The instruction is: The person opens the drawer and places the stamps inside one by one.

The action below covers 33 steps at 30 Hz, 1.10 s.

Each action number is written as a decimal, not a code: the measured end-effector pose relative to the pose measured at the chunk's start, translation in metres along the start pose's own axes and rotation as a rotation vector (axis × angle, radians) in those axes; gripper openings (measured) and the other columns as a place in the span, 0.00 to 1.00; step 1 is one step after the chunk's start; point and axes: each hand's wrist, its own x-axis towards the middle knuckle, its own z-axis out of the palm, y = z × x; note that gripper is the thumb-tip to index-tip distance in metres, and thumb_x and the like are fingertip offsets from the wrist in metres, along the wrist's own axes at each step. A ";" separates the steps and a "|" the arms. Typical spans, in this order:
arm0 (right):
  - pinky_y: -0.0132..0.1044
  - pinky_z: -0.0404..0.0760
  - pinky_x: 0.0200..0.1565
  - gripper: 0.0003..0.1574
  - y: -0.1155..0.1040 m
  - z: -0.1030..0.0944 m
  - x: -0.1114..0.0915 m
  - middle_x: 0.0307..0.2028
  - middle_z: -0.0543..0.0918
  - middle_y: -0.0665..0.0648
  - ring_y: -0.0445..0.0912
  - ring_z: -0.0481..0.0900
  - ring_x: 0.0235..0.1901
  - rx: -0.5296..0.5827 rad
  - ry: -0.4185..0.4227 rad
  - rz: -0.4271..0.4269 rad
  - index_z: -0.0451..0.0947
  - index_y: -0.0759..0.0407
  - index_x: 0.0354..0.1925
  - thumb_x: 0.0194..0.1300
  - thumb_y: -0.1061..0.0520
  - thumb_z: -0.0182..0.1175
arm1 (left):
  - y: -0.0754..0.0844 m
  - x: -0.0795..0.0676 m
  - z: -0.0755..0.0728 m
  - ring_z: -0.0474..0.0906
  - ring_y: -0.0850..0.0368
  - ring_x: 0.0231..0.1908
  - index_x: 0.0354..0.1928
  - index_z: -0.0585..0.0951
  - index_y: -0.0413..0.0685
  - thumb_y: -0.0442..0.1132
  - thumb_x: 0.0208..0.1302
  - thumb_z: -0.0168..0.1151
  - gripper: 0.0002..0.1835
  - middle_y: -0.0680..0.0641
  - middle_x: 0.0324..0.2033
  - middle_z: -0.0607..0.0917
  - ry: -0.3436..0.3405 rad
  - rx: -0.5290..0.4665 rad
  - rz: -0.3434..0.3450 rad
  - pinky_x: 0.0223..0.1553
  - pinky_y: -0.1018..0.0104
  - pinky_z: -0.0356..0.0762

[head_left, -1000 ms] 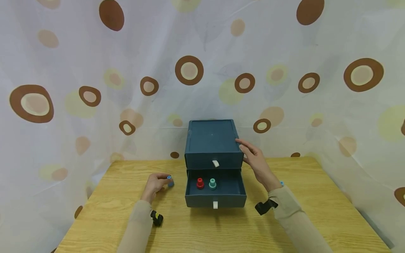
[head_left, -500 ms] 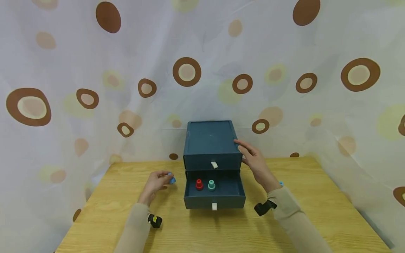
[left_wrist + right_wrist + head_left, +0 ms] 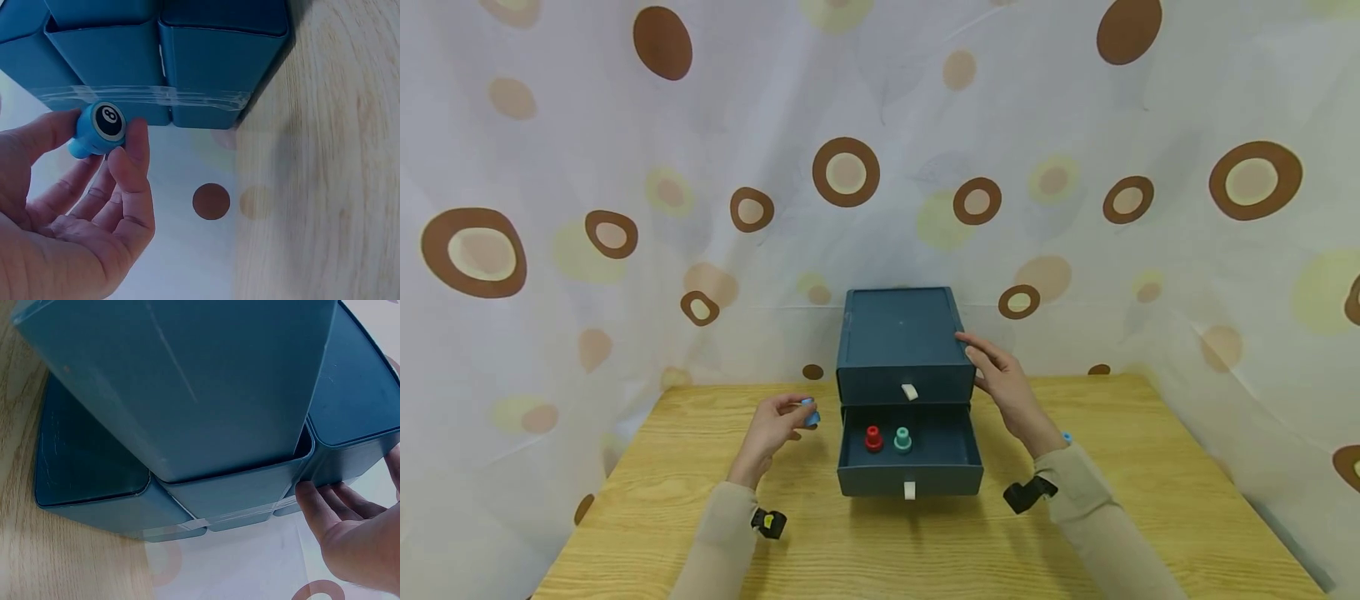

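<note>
The small blue piece [image 3: 810,414], just left of centre in the head view's lower half, has risen off the table [image 3: 865,550] since a second ago, so it seems fully picked up. The left hand [image 3: 775,427] pinches it, partly curled; the right hand [image 3: 1009,390], fingers fairly straight, rests against the cabinet [image 3: 898,329], grasping nothing.
</note>
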 end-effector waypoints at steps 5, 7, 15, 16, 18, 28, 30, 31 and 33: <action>0.62 0.58 0.70 0.34 0.001 0.000 0.000 0.77 0.53 0.58 0.58 0.47 0.76 0.009 -0.005 -0.009 0.61 0.53 0.73 0.77 0.40 0.45 | 0.006 -0.002 0.002 0.82 0.57 0.38 0.54 0.82 0.40 0.40 0.64 0.66 0.18 0.44 0.44 0.86 0.001 0.006 0.005 0.38 0.62 0.80; 0.62 0.58 0.70 0.34 0.001 0.000 0.001 0.76 0.53 0.58 0.58 0.48 0.76 0.013 -0.007 -0.015 0.61 0.54 0.73 0.77 0.41 0.45 | 0.008 -0.003 0.002 0.81 0.57 0.40 0.53 0.82 0.40 0.41 0.64 0.67 0.18 0.45 0.44 0.86 0.005 0.009 0.004 0.39 0.63 0.80; 0.62 0.57 0.70 0.33 0.001 0.000 0.001 0.77 0.53 0.57 0.57 0.47 0.76 0.015 -0.011 -0.013 0.61 0.54 0.73 0.78 0.42 0.44 | 0.021 -0.008 0.003 0.78 0.55 0.42 0.51 0.84 0.41 0.42 0.62 0.69 0.18 0.44 0.45 0.85 0.021 0.006 0.042 0.42 0.62 0.79; 0.62 0.57 0.70 0.33 0.001 0.000 0.001 0.77 0.53 0.57 0.57 0.47 0.76 0.015 -0.011 -0.013 0.61 0.54 0.73 0.78 0.42 0.44 | 0.023 -0.009 0.003 0.78 0.55 0.42 0.51 0.84 0.41 0.43 0.62 0.69 0.18 0.44 0.45 0.85 0.020 0.004 0.050 0.42 0.62 0.79; 0.62 0.57 0.70 0.33 0.000 0.000 0.001 0.77 0.53 0.57 0.57 0.47 0.76 0.014 -0.010 -0.014 0.61 0.54 0.73 0.78 0.42 0.44 | 0.027 -0.011 0.003 0.78 0.56 0.42 0.50 0.85 0.42 0.43 0.61 0.69 0.18 0.46 0.45 0.85 0.018 0.001 0.061 0.42 0.62 0.78; 0.64 0.57 0.69 0.33 0.003 -0.001 0.002 0.76 0.54 0.57 0.57 0.48 0.76 0.010 -0.006 -0.020 0.61 0.54 0.73 0.78 0.42 0.45 | 0.044 -0.022 0.006 0.79 0.54 0.45 0.50 0.85 0.46 0.41 0.59 0.71 0.17 0.47 0.43 0.85 0.019 -0.020 0.086 0.54 0.56 0.76; 0.64 0.57 0.69 0.33 0.004 -0.001 0.002 0.76 0.54 0.57 0.57 0.48 0.76 0.010 -0.005 -0.018 0.62 0.53 0.73 0.77 0.41 0.45 | 0.046 -0.023 0.007 0.80 0.54 0.45 0.50 0.85 0.45 0.41 0.59 0.72 0.18 0.47 0.43 0.85 0.015 -0.024 0.093 0.54 0.56 0.77; 0.64 0.57 0.69 0.33 0.004 -0.001 0.003 0.76 0.54 0.57 0.57 0.48 0.76 0.011 -0.005 -0.018 0.62 0.53 0.73 0.77 0.41 0.45 | 0.048 -0.024 0.007 0.80 0.55 0.44 0.51 0.85 0.45 0.41 0.58 0.72 0.18 0.48 0.43 0.85 0.013 -0.023 0.094 0.54 0.56 0.77; 0.64 0.57 0.69 0.33 0.004 -0.001 0.003 0.76 0.54 0.57 0.57 0.48 0.76 0.009 -0.005 -0.020 0.62 0.53 0.73 0.77 0.41 0.45 | 0.050 -0.025 0.008 0.80 0.55 0.44 0.52 0.85 0.45 0.41 0.58 0.72 0.19 0.48 0.43 0.85 0.012 -0.029 0.095 0.53 0.58 0.78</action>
